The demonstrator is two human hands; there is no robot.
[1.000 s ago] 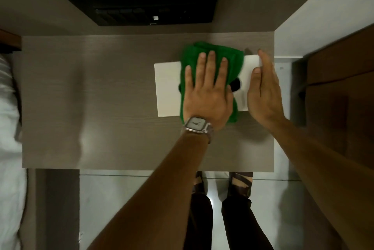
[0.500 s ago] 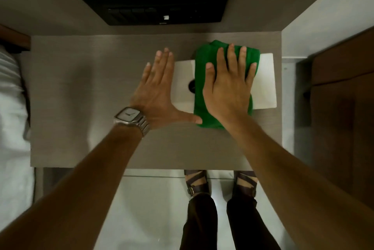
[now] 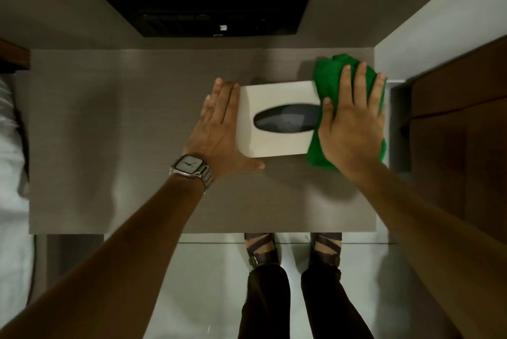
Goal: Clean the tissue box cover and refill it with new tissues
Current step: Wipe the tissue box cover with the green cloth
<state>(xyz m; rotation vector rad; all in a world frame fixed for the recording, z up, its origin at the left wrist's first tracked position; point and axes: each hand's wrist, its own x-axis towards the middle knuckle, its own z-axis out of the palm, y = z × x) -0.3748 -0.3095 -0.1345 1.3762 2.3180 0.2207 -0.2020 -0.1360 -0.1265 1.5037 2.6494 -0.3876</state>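
Note:
A white tissue box cover [image 3: 274, 94] with a dark oval slot [image 3: 285, 119] lies on the grey-brown table [image 3: 137, 133], right of centre. My left hand [image 3: 219, 130] rests flat against its left end, fingers straight, thumb running along the front side. My right hand [image 3: 351, 130] presses, fingers spread, on a green cloth [image 3: 326, 72] that covers the cover's right end and hangs past it near the table's right edge. No tissues are in view.
A black panel [image 3: 208, 15] sits in the wall behind the table. White bedding [image 3: 8, 146] lies at the left, and a dark wooden cabinet [image 3: 452, 133] stands at the right. My feet in sandals [image 3: 263, 251] are below the front edge.
The cloth passed from under my left hand to under my right. It slid from the cover's middle to its right end, uncovering the slot. My left hand moved to the left end.

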